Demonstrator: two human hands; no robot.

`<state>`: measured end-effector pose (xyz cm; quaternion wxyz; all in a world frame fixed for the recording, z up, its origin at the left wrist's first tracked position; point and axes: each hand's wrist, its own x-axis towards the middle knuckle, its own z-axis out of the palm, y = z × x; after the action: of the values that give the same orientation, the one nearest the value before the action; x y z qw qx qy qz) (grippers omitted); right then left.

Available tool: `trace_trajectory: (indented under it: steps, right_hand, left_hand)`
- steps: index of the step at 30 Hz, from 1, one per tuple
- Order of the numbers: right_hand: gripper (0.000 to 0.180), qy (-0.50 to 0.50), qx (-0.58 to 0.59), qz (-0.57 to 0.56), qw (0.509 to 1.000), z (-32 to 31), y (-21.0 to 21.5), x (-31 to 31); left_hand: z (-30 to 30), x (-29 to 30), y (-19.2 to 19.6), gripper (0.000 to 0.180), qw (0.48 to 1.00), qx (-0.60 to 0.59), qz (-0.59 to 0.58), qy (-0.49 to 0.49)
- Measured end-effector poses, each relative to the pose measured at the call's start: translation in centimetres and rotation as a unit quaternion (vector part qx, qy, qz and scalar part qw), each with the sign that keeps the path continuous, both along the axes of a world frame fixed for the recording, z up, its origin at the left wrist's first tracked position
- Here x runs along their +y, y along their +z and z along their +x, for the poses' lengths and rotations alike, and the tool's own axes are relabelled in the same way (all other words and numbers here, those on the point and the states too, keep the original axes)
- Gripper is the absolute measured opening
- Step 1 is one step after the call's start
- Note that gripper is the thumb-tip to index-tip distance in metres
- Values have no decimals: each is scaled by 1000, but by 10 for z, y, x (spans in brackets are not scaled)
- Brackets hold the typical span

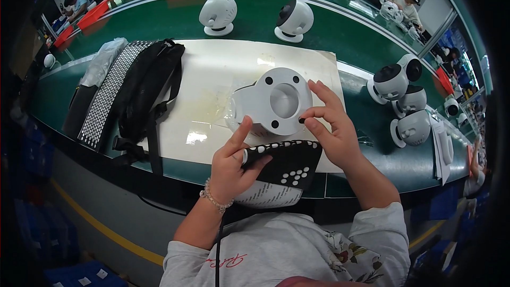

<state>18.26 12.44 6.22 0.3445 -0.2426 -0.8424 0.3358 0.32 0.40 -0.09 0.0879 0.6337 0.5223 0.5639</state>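
On the white mat, a round white device (261, 101) lies with its ring-shaped base facing up. Three black round pads show on that base, around a recessed centre. My left hand (231, 167) is closed on a black sheet of round pads (304, 160), whose peeled spots show as white dots. Its index finger reaches up beside the device's lower left edge. Between thumb and index finger, my right hand (337, 135) pinches a small black pad (302, 120) at the lower right of the base.
Two white devices (218, 15) stand behind the mat (212, 58). Several more (390, 82) are grouped at the right beside papers (440, 146). A black strapped bag (146, 87) and a white-dotted sheet (114, 87) lie left. People work across the green bench (249, 8).
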Motion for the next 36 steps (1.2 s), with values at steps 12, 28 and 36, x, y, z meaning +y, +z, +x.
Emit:
trace_trajectory:
  steps: [12, 28, 36]
  right_hand:
    - [35, -65, -124, 332, 933, -6, 26, 13]
    - [21, -55, 11, -213, 975, 19, 66, 129]
    - [13, -391, -258, 414, 780, 32, -53, 277]
  left_hand:
    - [1, 0, 1, 19, 999, 30, -1, 9]
    - [-4, -7, -2, 28, 998, 25, 9, -60]
    - [-4, -5, 2, 25, 996, 33, -12, -82]
